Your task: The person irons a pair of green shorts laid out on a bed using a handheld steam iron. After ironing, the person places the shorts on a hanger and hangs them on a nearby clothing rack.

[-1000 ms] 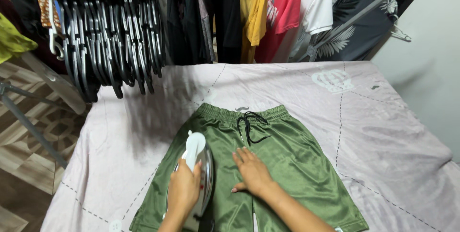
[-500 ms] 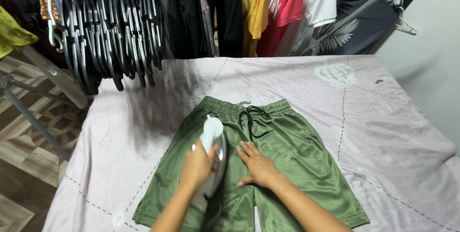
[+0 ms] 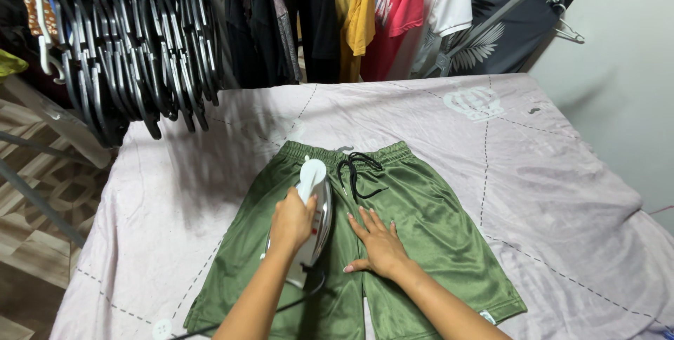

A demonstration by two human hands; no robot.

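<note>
Green satin shorts point(image 3: 421, 220) with a black drawstring point(image 3: 354, 171) lie flat on a pale pink sheet point(image 3: 547, 164), waistband away from me. My left hand point(image 3: 291, 220) grips the white handle of a silver iron point(image 3: 317, 206) that rests on the left leg of the shorts, just below the waistband. My right hand point(image 3: 379, 242) lies flat, fingers spread, on the fabric near the crotch seam, right beside the iron. The iron's dark cord point(image 3: 281, 307) trails toward me along my left forearm.
A dense row of black hangers point(image 3: 119, 45) hangs over the sheet's far left corner. Hanging shirts in black, yellow, red and white point(image 3: 365, 10) line the back. A wood-pattern floor point(image 3: 35, 206) and grey metal rack legs lie left; a pale wall point(image 3: 625, 66) stands right.
The iron has slid up the left leg of the shorts toward the waistband, with my left hand on it. My right hand stayed pressed on the fabric. The camera view shifted slightly.
</note>
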